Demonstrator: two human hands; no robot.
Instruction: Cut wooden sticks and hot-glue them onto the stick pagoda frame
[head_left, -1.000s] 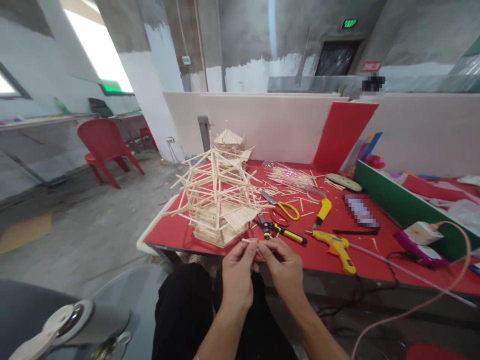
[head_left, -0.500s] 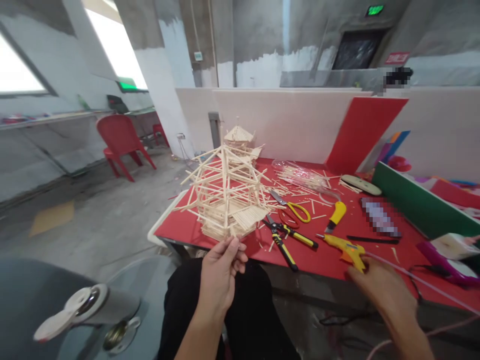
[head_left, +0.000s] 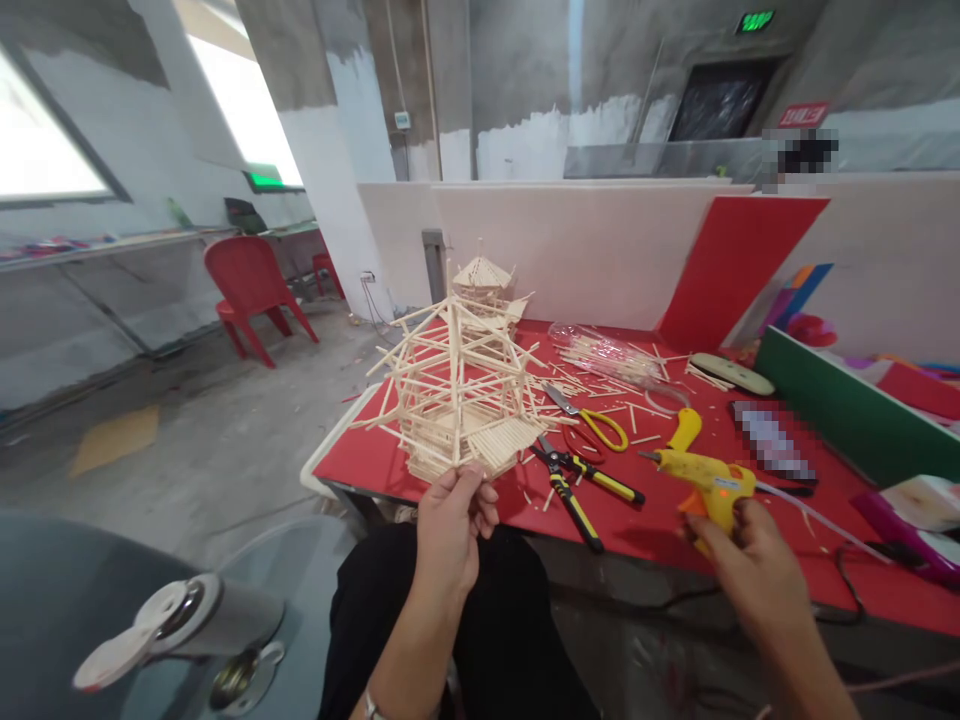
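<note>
My right hand (head_left: 759, 568) grips the yellow glue gun (head_left: 705, 470) over the red desk (head_left: 626, 525).
I'd keep its nozzle (head_left: 649, 456) clear of my left hand (head_left: 450, 510), pinched before the stick pagoda (head_left: 457, 375), holding what I cannot tell; black-and-yellow cutters (head_left: 576, 515) lie between, half-painted concrete walls (head_left: 521, 65) behind.

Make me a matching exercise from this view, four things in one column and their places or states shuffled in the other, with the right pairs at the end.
Things:
1. Glue gun
2. Pliers
3. Chair
4. Flask

Places or states:
A. Red, standing on the floor
B. At the lower left, its lid open
C. Held in the right hand
D. Lying on the red table, black-and-yellow handles spread apart

Right pairs: 1-C, 2-D, 3-A, 4-B
</note>
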